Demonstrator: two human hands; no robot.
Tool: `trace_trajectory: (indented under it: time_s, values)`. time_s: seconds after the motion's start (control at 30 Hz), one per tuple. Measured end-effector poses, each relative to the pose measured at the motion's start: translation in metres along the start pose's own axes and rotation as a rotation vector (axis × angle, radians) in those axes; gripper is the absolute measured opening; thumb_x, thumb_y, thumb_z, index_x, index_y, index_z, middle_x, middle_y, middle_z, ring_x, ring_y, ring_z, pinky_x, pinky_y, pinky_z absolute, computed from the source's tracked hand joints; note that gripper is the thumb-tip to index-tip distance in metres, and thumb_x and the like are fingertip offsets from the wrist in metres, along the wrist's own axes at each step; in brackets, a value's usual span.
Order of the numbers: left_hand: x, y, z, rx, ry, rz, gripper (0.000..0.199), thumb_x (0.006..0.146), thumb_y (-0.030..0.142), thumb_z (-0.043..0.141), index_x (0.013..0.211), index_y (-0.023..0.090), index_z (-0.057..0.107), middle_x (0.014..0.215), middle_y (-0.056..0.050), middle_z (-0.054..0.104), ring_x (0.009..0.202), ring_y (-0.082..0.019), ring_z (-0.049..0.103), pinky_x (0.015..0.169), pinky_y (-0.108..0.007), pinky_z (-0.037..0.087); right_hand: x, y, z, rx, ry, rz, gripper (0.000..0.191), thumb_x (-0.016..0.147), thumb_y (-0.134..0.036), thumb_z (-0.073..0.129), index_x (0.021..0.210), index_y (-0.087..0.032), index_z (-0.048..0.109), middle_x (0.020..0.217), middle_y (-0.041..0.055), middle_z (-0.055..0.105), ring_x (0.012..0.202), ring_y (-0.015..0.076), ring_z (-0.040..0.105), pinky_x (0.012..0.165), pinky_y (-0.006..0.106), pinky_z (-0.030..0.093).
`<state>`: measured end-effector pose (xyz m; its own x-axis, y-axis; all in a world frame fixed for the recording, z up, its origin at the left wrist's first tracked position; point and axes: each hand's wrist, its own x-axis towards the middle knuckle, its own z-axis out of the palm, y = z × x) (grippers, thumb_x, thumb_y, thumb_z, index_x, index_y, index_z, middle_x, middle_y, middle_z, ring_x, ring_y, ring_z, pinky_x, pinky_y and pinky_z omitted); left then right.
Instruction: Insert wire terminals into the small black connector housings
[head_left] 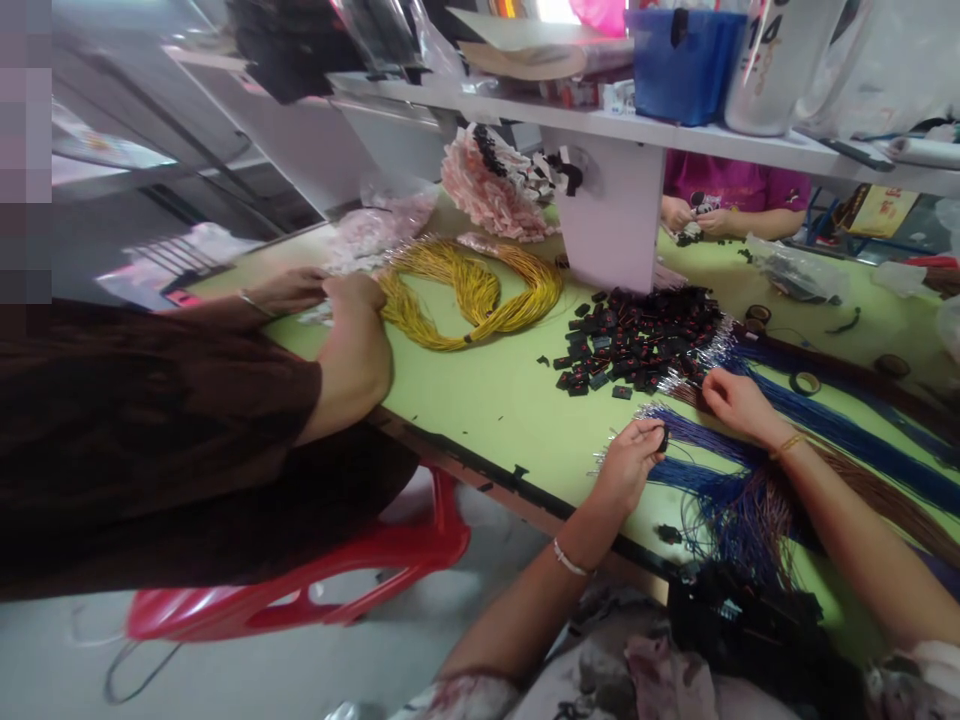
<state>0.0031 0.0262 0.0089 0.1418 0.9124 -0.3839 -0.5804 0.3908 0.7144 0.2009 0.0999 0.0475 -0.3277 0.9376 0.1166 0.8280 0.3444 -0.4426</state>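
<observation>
My left hand (628, 462) is closed in a pinch around a small black plastic connector housing (664, 438), above the table's front edge. Beside it lies a bundle of blue and purple wires (697, 435) with metal-tipped ends. My right hand (741, 402) is closed, fingertips at the tips of a brown wire bundle (686, 392); whether a single wire is between them cannot be made out. Just beyond both hands spreads a pile of black connector housings (637, 335), some showing red marks. A cluster of finished-looking black pieces (750, 610) with wires hangs near my lap.
A co-worker's hands (322, 290) work at left by a coiled yellow wire bundle (480, 300). Another person (739, 185) handles small parts across the table. A shelf (600, 125) with a blue bin (682, 65) overhangs. Tape rolls (805, 383) lie at right; a red stool (315, 590) stands left.
</observation>
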Motion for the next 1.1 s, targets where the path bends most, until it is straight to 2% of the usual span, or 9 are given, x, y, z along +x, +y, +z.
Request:
trace_trajectory:
  time_s: [0.1, 0.17, 0.37, 0.63, 1.1]
  values:
    - [0.0, -0.001, -0.001, -0.007, -0.011, 0.004, 0.036, 0.056, 0.031, 0.082, 0.084, 0.014, 0.066, 0.077, -0.001, 0.056, 0.068, -0.008, 0.05, 0.062, -0.021, 0.042, 0.004, -0.022, 0.009, 0.219, 0.028, -0.108, 0.013, 0.083, -0.026, 0.048, 0.075, -0.018, 0.055, 0.067, -0.0004, 0.058, 0.058, 0.0116, 0.047, 0.056, 0.022, 0.034]
    - [0.001, -0.002, -0.003, -0.02, -0.021, 0.003, 0.036, 0.057, 0.03, 0.081, 0.085, 0.015, 0.066, 0.078, -0.001, 0.057, 0.069, -0.009, 0.051, 0.062, -0.021, 0.042, 0.004, -0.033, 0.014, 0.331, 0.027, -0.126, 0.013, 0.082, -0.026, 0.049, 0.074, -0.018, 0.055, 0.066, -0.0013, 0.057, 0.057, 0.0107, 0.046, 0.055, 0.021, 0.034]
    - [0.002, -0.004, -0.005, -0.061, -0.051, -0.001, 0.032, 0.062, 0.027, 0.078, 0.088, 0.015, 0.064, 0.086, -0.003, 0.06, 0.073, -0.01, 0.054, 0.064, -0.021, 0.043, -0.017, -0.046, 0.022, 0.492, -0.03, -0.03, 0.014, 0.079, -0.025, 0.052, 0.069, -0.017, 0.056, 0.062, -0.0018, 0.055, 0.056, 0.01, 0.046, 0.053, 0.02, 0.035]
    - [0.003, -0.003, -0.004, -0.083, -0.054, -0.009, 0.025, 0.066, 0.021, 0.074, 0.088, 0.016, 0.064, 0.084, -0.002, 0.058, 0.071, -0.009, 0.053, 0.064, -0.022, 0.045, -0.039, -0.047, 0.028, 0.319, -0.054, -0.014, 0.015, 0.078, -0.023, 0.05, 0.065, -0.017, 0.055, 0.055, -0.0029, 0.053, 0.049, 0.009, 0.04, 0.049, 0.021, 0.028]
    - [0.001, -0.001, -0.003, -0.053, -0.044, 0.001, 0.025, 0.065, 0.022, 0.075, 0.086, 0.015, 0.064, 0.084, -0.002, 0.058, 0.069, -0.008, 0.052, 0.064, -0.022, 0.045, -0.042, -0.057, 0.022, 0.167, -0.047, -0.008, 0.014, 0.075, -0.021, 0.051, 0.062, -0.018, 0.054, 0.053, -0.0018, 0.054, 0.047, 0.0089, 0.04, 0.049, 0.022, 0.023]
